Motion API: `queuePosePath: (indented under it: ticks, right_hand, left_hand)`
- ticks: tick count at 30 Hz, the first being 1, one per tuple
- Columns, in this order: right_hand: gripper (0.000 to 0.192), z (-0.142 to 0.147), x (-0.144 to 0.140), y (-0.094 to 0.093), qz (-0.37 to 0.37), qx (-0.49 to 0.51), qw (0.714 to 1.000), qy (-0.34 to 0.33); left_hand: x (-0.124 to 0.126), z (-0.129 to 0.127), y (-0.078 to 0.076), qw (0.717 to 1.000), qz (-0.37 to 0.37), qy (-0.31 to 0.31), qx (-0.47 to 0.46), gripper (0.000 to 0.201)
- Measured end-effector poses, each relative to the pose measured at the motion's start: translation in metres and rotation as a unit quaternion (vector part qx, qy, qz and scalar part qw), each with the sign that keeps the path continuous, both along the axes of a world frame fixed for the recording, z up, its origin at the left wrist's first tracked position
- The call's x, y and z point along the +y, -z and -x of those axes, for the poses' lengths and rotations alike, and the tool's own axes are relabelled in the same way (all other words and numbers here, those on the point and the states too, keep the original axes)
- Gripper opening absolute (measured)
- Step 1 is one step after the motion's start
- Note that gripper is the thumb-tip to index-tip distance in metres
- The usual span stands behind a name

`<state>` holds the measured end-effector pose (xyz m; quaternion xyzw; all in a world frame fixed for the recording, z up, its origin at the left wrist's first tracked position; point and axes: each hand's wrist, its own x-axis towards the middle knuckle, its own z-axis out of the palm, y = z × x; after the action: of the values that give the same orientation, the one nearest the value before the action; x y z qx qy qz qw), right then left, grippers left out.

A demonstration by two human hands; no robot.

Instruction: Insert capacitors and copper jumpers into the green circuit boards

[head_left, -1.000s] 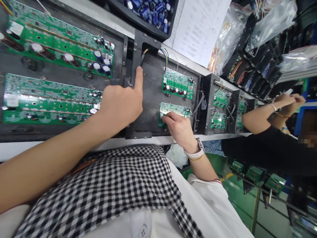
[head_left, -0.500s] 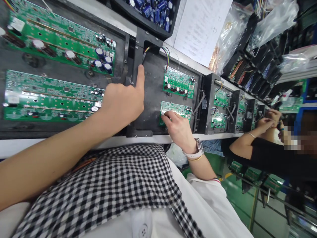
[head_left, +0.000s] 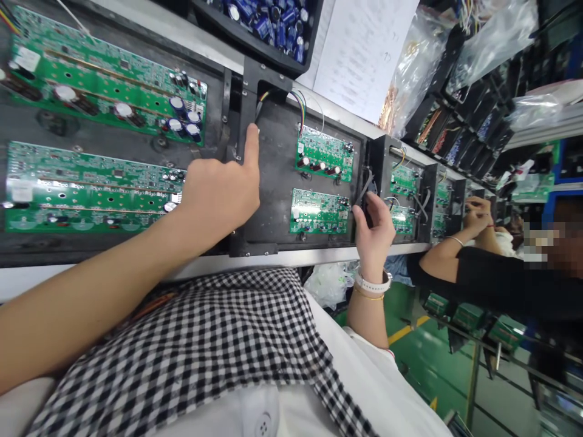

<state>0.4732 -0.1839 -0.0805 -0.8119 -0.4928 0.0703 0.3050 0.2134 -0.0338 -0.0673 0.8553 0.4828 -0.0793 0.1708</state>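
My left hand (head_left: 221,191) is over the right end of the lower long green circuit board (head_left: 91,188). One finger stretches up beside the black carrier frame; the others curl under, and whatever they hold is hidden. My right hand (head_left: 376,227) is at the gap between two carriers, beside a grey strap (head_left: 365,185). Its thumb and fingers are curved and apart, with nothing visible between them; I cannot tell whether they touch the strap. Just left of it lies a smaller green circuit board (head_left: 319,212), with another small board (head_left: 325,152) above it.
A black bin (head_left: 314,42) of blue capacitors and a printed sheet (head_left: 364,54) lie beyond the carriers. The upper long board (head_left: 109,79) carries large capacitors. More carriers run right, where a co-worker's hands (head_left: 478,212) are close together. Parts bins (head_left: 455,133) stand at the back.
My right hand has left the lower small board and moved right to the strap between the carriers, its fingers spreading. My left hand keeps its pose. The view has shifted slightly.
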Motion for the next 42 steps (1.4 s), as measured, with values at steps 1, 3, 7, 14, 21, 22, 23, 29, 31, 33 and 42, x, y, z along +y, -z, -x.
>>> queuePosePath:
  ticks: [1,3,7,14,21,22,23,29,31,33,42]
  right_hand:
    - [0.05,-0.009,-0.005,0.006,0.012,0.029,0.999,0.03]
    - [0.063,-0.02,-0.012,0.019,0.044,0.106,0.992,0.055]
    - [0.067,-0.023,-0.011,0.038,0.03,0.213,0.97,0.113]
    - [0.067,-0.02,-0.02,-0.007,0.019,0.191,0.971,0.141]
    - [0.072,0.034,-0.017,-0.05,0.033,0.264,0.953,0.144]
    - [0.072,0.052,-0.01,-0.046,0.029,0.261,0.956,0.129]
    - [0.071,0.071,-0.002,-0.041,0.026,0.255,0.961,0.107]
    - [0.065,0.182,0.048,0.002,0.028,0.238,0.97,-0.049]
    - [0.063,0.204,0.056,0.01,0.024,0.239,0.968,-0.071]
    - [0.06,0.219,0.06,0.015,0.025,0.241,0.967,-0.082]
    - [0.057,0.244,0.06,0.023,0.045,0.205,0.976,-0.065]
  left_hand:
    - [0.0,0.001,0.0,1.0,-0.006,0.003,0.002,0.077]
    - [0.001,0.002,0.0,1.0,-0.016,0.006,0.006,0.078]
    - [0.002,0.002,0.005,0.999,-0.041,0.0,0.014,0.079]
    - [-0.003,0.005,-0.01,0.995,-0.1,-0.017,-0.004,0.073]
    - [0.015,0.087,-0.054,0.993,-0.098,-0.064,0.026,0.073]
    - [0.019,0.106,-0.057,0.991,-0.104,-0.081,0.028,0.071]
    - [0.023,0.127,-0.06,0.988,-0.115,-0.1,0.029,0.069]
    - [0.041,0.234,-0.06,0.968,-0.164,-0.168,0.084,0.062]
    - [0.045,0.255,-0.058,0.967,-0.161,-0.172,0.101,0.062]
    - [0.049,0.27,-0.056,0.966,-0.16,-0.173,0.11,0.062]
    - [0.056,0.293,-0.041,0.968,-0.151,-0.147,0.137,0.062]
